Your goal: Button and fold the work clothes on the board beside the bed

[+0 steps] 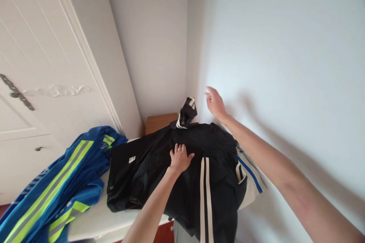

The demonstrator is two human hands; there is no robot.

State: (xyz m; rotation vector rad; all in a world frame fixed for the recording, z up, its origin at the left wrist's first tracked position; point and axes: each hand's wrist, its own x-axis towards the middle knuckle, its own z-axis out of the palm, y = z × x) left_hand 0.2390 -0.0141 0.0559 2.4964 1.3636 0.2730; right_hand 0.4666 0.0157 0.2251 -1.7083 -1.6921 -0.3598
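Note:
A black garment (159, 155) with two cream stripes is spread over a pale surface. My left hand (181, 157) lies on the middle of it, fingers spread, a ring on one finger. My right hand (215, 102) is raised near the wall past the garment's far edge. Its fingers are loosely bent and slightly blurred, with nothing seen in them. Just left of that hand, a bunched dark piece of cloth (187, 112) with white stripes stands up at the far edge. I cannot tell whether it is a sleeve of the garment.
To the left lies a blue jacket (85, 163) with yellow-and-grey reflective bands. Behind it stands a white wardrobe (68, 60) with dark handles. A brown wooden surface (159, 120) shows in the corner. Pale cloth with a blue stripe (251, 176) pokes out beside the right wall (279, 64).

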